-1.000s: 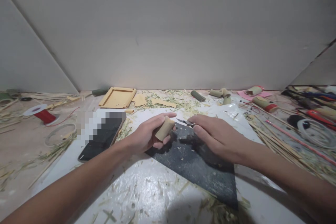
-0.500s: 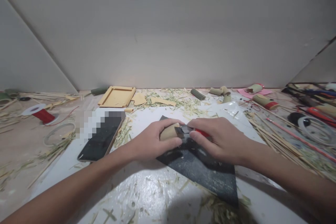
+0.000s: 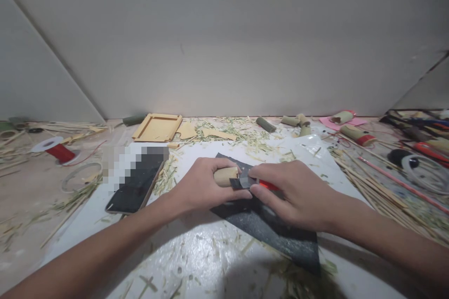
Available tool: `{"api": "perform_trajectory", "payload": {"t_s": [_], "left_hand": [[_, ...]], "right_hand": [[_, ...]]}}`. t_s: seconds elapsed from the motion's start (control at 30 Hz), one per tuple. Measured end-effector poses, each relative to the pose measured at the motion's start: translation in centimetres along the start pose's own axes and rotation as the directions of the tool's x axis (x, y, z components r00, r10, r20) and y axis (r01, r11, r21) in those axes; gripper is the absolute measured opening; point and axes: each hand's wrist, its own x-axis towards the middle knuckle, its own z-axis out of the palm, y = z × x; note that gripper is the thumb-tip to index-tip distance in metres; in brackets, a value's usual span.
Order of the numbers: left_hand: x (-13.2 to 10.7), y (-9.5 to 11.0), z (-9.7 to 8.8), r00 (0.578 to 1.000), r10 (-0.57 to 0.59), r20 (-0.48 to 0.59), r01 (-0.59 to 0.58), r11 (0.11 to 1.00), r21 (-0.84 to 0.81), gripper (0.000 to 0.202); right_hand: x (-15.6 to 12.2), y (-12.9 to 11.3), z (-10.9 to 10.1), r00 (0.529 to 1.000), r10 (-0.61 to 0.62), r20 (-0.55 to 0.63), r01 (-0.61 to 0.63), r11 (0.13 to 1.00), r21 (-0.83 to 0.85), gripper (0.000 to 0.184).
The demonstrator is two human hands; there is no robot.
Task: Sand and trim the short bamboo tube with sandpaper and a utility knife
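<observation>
My left hand (image 3: 206, 184) is wrapped round a short, pale bamboo tube (image 3: 226, 176), its open end turned to the right. My right hand (image 3: 294, 191) grips a red-handled cutter (image 3: 269, 185), most of the handle hidden by the fingers. Its dark blade (image 3: 235, 183) lies against the tube's right end, near my left thumb. Both hands are over a dark, speckled sheet (image 3: 280, 238), which looks like sandpaper. A white board (image 3: 196, 247) lies beneath the sheet, strewn with green shavings.
A phone (image 3: 135, 187) lies left of my hands, with a red thread spool (image 3: 61, 152) farther left. A shallow wooden tray (image 3: 157, 128) and bamboo pieces (image 3: 265, 124) are near the wall. Thin sticks (image 3: 375, 191) and a clear tape roll (image 3: 426, 173) are at right.
The cutter's blade has shifted slightly down and left across the tube's end. The tube has tilted a little in my left hand, and both hands keep their grip.
</observation>
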Motion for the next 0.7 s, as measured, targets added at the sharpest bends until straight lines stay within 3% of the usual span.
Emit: {"api": "perform_trajectory", "payload": {"t_s": [0.23, 0.43, 0.7], "left_hand": [[-0.36, 0.41, 0.15, 0.998, 0.013, -0.067, -0.004, 0.991, 0.131, 0.042], [-0.38, 0.21, 0.28, 0.987, 0.099, -0.124, -0.069, 0.972, 0.225, 0.045], [-0.35, 0.17, 0.20, 0.972, 0.135, -0.194, -0.095, 0.975, 0.202, 0.045]], "right_hand": [[-0.05, -0.28, 0.05, 1.000, -0.019, -0.012, 0.019, 0.999, 0.044, 0.028], [-0.06, -0.49, 0.07, 0.998, -0.015, -0.065, 0.020, 0.996, 0.084, 0.027], [0.07, -0.44, 0.32, 0.987, -0.007, -0.159, 0.019, 0.997, 0.075, 0.025]]}}
